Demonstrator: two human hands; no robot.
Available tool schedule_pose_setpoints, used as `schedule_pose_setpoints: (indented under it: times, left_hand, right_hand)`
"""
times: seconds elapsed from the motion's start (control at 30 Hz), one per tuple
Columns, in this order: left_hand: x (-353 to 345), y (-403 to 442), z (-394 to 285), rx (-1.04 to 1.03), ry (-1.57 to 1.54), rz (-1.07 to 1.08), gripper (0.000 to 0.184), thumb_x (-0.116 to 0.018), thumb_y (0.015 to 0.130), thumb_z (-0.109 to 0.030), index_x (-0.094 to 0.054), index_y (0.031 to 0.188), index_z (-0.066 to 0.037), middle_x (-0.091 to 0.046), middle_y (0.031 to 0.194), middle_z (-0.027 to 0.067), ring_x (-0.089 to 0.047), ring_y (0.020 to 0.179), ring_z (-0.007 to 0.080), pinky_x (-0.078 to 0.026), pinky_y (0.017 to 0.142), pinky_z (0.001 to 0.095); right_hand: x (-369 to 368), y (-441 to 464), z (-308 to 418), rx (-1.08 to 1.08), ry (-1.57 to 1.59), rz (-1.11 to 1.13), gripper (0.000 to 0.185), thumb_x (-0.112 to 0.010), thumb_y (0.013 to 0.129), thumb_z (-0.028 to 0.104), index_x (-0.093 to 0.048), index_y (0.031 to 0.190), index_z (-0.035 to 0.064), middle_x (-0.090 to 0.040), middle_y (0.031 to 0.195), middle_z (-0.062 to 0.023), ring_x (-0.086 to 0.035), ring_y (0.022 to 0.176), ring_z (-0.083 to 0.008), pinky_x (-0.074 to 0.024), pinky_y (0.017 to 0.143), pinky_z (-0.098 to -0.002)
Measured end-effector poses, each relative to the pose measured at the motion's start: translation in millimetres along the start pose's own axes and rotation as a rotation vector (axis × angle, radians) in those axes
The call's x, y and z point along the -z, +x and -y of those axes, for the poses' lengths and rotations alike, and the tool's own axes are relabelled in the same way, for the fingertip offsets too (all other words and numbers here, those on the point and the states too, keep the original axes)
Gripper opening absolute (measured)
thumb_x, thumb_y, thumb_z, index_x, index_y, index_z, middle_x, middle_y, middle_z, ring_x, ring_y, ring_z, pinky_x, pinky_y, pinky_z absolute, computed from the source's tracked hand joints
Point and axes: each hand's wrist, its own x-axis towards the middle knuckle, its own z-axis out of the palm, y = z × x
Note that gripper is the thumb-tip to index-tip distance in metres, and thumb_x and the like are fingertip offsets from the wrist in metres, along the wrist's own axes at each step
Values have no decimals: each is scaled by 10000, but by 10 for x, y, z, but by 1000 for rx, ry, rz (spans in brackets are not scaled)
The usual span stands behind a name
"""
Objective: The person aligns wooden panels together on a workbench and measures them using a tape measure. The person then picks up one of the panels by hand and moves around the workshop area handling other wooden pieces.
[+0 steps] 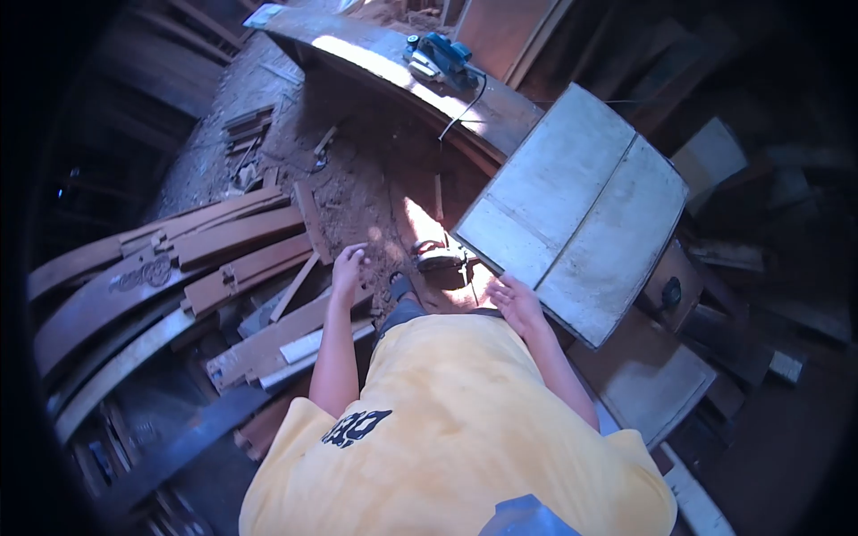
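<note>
Boards [239, 237] at left, panel [572, 214] at right, power tool [438, 58] on bench [500, 116] ahead

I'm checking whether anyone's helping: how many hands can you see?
2: the left hand near the stacked planks, the right hand at the edge of the pale panel. The dark surroundings could hide more.

No txt legible for certain. Yellow short-sleeved cloth T-shirt [483, 402] on person: bold blk lettering [359, 429], L chest, slanted w/ fabric, steep angle; wording too small & skewed to read.
</note>
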Motion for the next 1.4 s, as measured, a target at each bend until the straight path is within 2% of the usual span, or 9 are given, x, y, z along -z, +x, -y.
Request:
schedule_pose_setpoints:
  times: [0.1,0.27,0.3,0.4,0.5,0.87,1.07,1.17,1.4]
  left_hand:
    - [738,508,421,-12,-31,1,284,-509,1016,-212,-659,1241,-124,-621,810,-17,-496,652,54,-355,553,199]
    - [1897,769,790,121,-132,57,286,-502,1019,-214,-655,1236,-110,-610,792,-21,-450,573,40,-335,483,198]
    - [2093,813,844,139,-137,30,279,-503,1019,-218,-658,1223,-108,-610,789,-21,-449,562,40,-331,472,198]
    - [2553,923,934,163,-129,5,265,-506,1017,-224,-664,1194,-105,-611,788,-19,-445,541,41,-327,450,199]
    - [2716,1190,836,142,-110,-6,254,-508,1016,-224,-669,1171,-104,-612,791,-13,-438,523,40,-327,430,205]
    - [2379,2098,12,-16,76,336,258,-546,1021,-224,-661,1221,-109,-611,795,-16,-439,566,49,-364,510,227]
    - [2068,2903,-630,-117,229,372,261,-544,1019,-246,-670,1213,-125,-606,798,-25,-477,578,55,-367,500,216]
    - [1798,3384,-1057,-202,348,390,250,-551,1014,-236,-680,1197,-126,-613,799,-30,-494,606,53,-368,508,220]
    - [943,4002,-2226,-315,510,590,242,-565,1005,-189,-684,1172,-60,-666,873,16,-586,749,87,-465,687,257]
  right_hand:
    - [-220,484,-386,175,374,-363,342,-692,930,377,-573,1066,88,-665,1079,-141,-641,1082,-252,-438,1024,-433]
    - [-730,855,-465,291,857,-733,893,-821,828,327,-305,1488,18,-330,1530,-158,-570,1211,-389,-311,1163,-502]
    - [-804,794,-353,353,938,-711,795,-843,812,230,-388,1423,3,-433,1462,-158,-542,1248,-361,-427,1098,-513]
    - [-660,1112,-354,721,1002,-456,622,-785,865,171,-473,1387,42,-535,1385,-140,-546,1257,-331,-438,1103,-499]
    - [-759,1160,-373,737,1049,-440,497,-768,860,75,-542,1303,63,-619,1263,-108,-604,1171,-290,-545,989,-460]
    - [-1237,1098,-1406,687,1153,-386,613,-807,850,242,-497,1341,44,-518,1314,-128,-514,1229,-292,-455,1078,-442]
    - [-1000,786,-1267,513,904,-684,681,-768,864,331,-449,1408,75,-485,1359,-121,-458,1286,-346,-375,1116,-510]
    - [-1113,768,-1001,725,918,-562,664,-761,863,307,-488,1424,80,-544,1403,-140,-509,1282,-362,-411,1072,-555]
    - [-2047,116,13,1098,610,-1205,432,-745,842,123,-623,1229,-26,-679,1144,-181,-681,1014,-311,-565,883,-440]
